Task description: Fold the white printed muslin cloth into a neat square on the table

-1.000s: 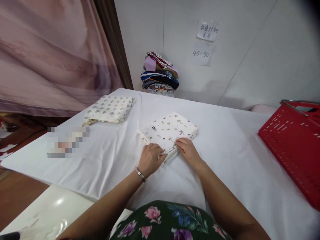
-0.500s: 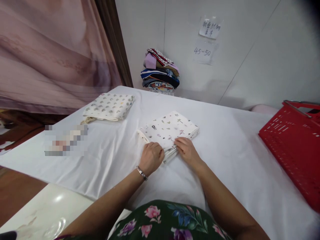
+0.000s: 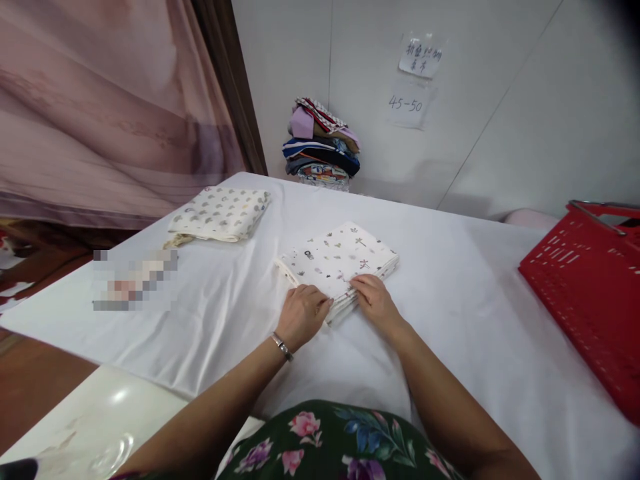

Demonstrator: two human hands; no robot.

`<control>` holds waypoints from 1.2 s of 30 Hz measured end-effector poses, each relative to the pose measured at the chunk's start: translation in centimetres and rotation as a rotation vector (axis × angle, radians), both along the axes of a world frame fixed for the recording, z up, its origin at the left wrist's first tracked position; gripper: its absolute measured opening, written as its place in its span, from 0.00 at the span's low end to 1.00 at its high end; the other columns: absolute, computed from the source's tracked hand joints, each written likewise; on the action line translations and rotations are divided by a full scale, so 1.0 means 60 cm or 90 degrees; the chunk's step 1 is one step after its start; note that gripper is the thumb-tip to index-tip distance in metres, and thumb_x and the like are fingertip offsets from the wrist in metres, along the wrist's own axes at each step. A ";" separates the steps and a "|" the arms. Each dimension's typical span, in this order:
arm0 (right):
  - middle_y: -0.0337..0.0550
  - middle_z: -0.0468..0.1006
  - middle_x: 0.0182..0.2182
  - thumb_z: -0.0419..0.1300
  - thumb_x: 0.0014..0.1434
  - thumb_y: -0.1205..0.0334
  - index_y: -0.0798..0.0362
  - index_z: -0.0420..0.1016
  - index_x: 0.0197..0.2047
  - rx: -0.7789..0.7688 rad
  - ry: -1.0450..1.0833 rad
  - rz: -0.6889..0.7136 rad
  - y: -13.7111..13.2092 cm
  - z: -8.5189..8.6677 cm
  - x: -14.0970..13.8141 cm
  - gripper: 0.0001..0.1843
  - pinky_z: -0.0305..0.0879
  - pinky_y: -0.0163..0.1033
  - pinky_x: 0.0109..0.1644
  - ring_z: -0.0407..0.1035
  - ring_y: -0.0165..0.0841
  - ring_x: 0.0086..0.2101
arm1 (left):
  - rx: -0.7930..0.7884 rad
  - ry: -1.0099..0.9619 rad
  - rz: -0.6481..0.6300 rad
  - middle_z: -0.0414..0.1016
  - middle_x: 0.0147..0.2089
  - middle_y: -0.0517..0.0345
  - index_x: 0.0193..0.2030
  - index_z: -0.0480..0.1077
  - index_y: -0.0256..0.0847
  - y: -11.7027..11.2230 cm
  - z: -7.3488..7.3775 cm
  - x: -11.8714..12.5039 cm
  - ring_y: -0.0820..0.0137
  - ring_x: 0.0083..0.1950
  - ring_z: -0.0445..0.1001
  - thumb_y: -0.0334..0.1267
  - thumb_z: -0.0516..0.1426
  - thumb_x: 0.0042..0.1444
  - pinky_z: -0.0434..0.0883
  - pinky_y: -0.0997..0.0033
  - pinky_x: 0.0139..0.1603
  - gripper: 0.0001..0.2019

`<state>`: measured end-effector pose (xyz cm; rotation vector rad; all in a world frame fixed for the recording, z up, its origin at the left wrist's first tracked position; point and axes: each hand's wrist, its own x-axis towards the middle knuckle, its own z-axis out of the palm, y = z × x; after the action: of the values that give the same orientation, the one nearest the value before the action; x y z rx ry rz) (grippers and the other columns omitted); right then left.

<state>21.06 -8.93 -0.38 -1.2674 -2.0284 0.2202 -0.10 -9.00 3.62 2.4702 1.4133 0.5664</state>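
A folded white cloth (image 3: 340,257) with small printed plants and palm trees lies on the white-covered table in front of me. Its near edge shows several layers. My left hand (image 3: 304,313), with a metal bracelet at the wrist, pinches that edge near the front corner. Just to the right, my right hand (image 3: 375,300) pinches the same edge between thumb and fingers. Both hands are closed, fingertips on the cloth. Farther left, apart from both hands, lies another folded cloth (image 3: 220,213), cream with rows of grey-green motifs and a cord at its near corner.
At the right of the table stands a red plastic basket (image 3: 590,293) with a metal handle. Behind the far edge, a pile of folded fabrics (image 3: 323,143) rests against the wall. A pink curtain (image 3: 110,107) hangs at left. A blurred-out patch (image 3: 135,280) hides something on the tablecloth.
Hardly anything differs. My fingertips have shifted very slightly along the cloth's near edge, and the cloth itself stays in place.
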 end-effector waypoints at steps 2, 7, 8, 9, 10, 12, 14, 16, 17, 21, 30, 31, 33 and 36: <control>0.47 0.72 0.46 0.48 0.60 0.67 0.49 0.72 0.49 0.001 0.010 -0.011 0.000 -0.001 0.000 0.18 0.59 0.48 0.53 0.63 0.38 0.48 | -0.004 0.021 -0.012 0.73 0.35 0.55 0.31 0.73 0.43 0.003 0.003 0.000 0.65 0.41 0.68 0.40 0.50 0.58 0.61 0.63 0.43 0.12; 0.47 0.73 0.45 0.48 0.62 0.62 0.48 0.74 0.46 -0.014 0.009 -0.031 0.004 -0.006 -0.003 0.16 0.59 0.48 0.53 0.64 0.38 0.48 | 0.010 0.068 -0.007 0.72 0.31 0.54 0.24 0.69 0.40 0.011 0.005 0.006 0.66 0.38 0.67 0.36 0.49 0.57 0.60 0.65 0.39 0.14; 0.47 0.74 0.45 0.48 0.62 0.62 0.48 0.74 0.46 -0.016 0.012 -0.033 0.004 -0.006 -0.004 0.16 0.60 0.48 0.53 0.64 0.38 0.47 | 0.015 0.070 0.001 0.72 0.31 0.54 0.23 0.68 0.39 0.012 0.004 0.007 0.66 0.37 0.67 0.36 0.49 0.58 0.60 0.65 0.38 0.14; 0.47 0.74 0.45 0.48 0.62 0.62 0.48 0.74 0.46 -0.017 0.017 -0.037 0.005 -0.006 -0.004 0.15 0.60 0.48 0.53 0.64 0.38 0.47 | 0.023 0.067 0.008 0.71 0.31 0.54 0.23 0.67 0.39 0.012 0.003 0.008 0.66 0.37 0.67 0.35 0.49 0.58 0.59 0.66 0.38 0.14; 0.47 0.74 0.44 0.48 0.62 0.62 0.49 0.75 0.45 -0.017 0.022 -0.040 0.005 -0.006 -0.005 0.15 0.60 0.48 0.53 0.64 0.37 0.47 | 0.031 0.059 0.015 0.71 0.31 0.54 0.24 0.67 0.39 0.011 0.001 0.009 0.66 0.37 0.67 0.35 0.49 0.58 0.60 0.66 0.38 0.13; 0.47 0.74 0.44 0.48 0.62 0.62 0.49 0.74 0.45 -0.007 0.025 -0.044 0.005 -0.007 -0.005 0.15 0.60 0.47 0.53 0.64 0.37 0.47 | 0.047 0.033 0.021 0.71 0.32 0.54 0.27 0.66 0.39 0.008 -0.003 0.008 0.66 0.38 0.67 0.35 0.48 0.59 0.60 0.66 0.39 0.12; 0.47 0.74 0.44 0.48 0.62 0.62 0.50 0.74 0.45 0.006 0.013 -0.042 0.005 -0.008 -0.006 0.15 0.60 0.46 0.53 0.64 0.37 0.47 | 0.058 0.015 0.012 0.70 0.33 0.54 0.28 0.66 0.39 0.005 -0.007 0.006 0.66 0.38 0.66 0.36 0.47 0.60 0.60 0.66 0.40 0.11; 0.48 0.74 0.44 0.49 0.62 0.64 0.51 0.74 0.45 0.020 -0.003 -0.039 0.007 -0.011 -0.006 0.14 0.60 0.46 0.53 0.64 0.37 0.47 | 0.067 0.015 -0.012 0.70 0.33 0.54 0.28 0.66 0.39 0.002 -0.009 0.003 0.66 0.38 0.66 0.36 0.47 0.60 0.60 0.65 0.41 0.11; 0.48 0.74 0.44 0.49 0.61 0.64 0.52 0.74 0.44 0.027 -0.008 -0.040 0.008 -0.013 -0.006 0.14 0.60 0.46 0.52 0.64 0.37 0.47 | 0.072 0.017 -0.025 0.70 0.32 0.54 0.28 0.66 0.39 0.001 -0.010 0.002 0.66 0.38 0.66 0.35 0.48 0.60 0.60 0.65 0.41 0.11; 0.47 0.74 0.45 0.49 0.62 0.64 0.51 0.74 0.42 0.080 0.015 -0.060 0.009 -0.018 -0.006 0.12 0.61 0.48 0.52 0.64 0.37 0.47 | 0.088 0.012 -0.047 0.69 0.31 0.55 0.28 0.65 0.39 0.001 -0.010 0.001 0.67 0.37 0.65 0.35 0.48 0.60 0.61 0.65 0.41 0.11; 0.46 0.75 0.44 0.50 0.62 0.64 0.50 0.73 0.42 0.088 -0.044 -0.034 0.002 -0.024 0.008 0.11 0.61 0.49 0.51 0.65 0.38 0.48 | 0.105 0.010 -0.076 0.69 0.32 0.55 0.29 0.67 0.39 -0.005 -0.009 -0.003 0.67 0.38 0.66 0.38 0.51 0.58 0.61 0.64 0.43 0.09; 0.46 0.75 0.44 0.51 0.62 0.64 0.51 0.73 0.42 0.087 -0.050 -0.029 0.003 -0.024 0.010 0.11 0.61 0.49 0.51 0.65 0.38 0.48 | 0.098 0.006 -0.076 0.69 0.32 0.56 0.29 0.67 0.39 -0.006 -0.008 -0.004 0.67 0.39 0.67 0.40 0.54 0.57 0.61 0.63 0.43 0.09; 0.46 0.75 0.44 0.52 0.61 0.65 0.51 0.73 0.43 0.089 -0.058 -0.016 0.003 -0.024 0.014 0.10 0.61 0.48 0.51 0.65 0.38 0.48 | 0.084 0.004 -0.072 0.70 0.33 0.56 0.30 0.68 0.40 -0.007 -0.006 -0.005 0.66 0.39 0.67 0.43 0.57 0.53 0.61 0.63 0.43 0.09; 0.45 0.75 0.45 0.53 0.60 0.65 0.51 0.72 0.44 0.092 -0.063 0.000 0.005 -0.023 0.018 0.10 0.61 0.48 0.51 0.65 0.37 0.48 | 0.066 0.003 -0.060 0.71 0.33 0.56 0.30 0.68 0.40 -0.007 -0.004 -0.006 0.66 0.40 0.67 0.42 0.58 0.53 0.61 0.64 0.43 0.08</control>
<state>22.12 -8.65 -1.75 -1.2085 -2.0880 0.0108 -0.44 -9.41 3.39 2.6045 1.2931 0.6284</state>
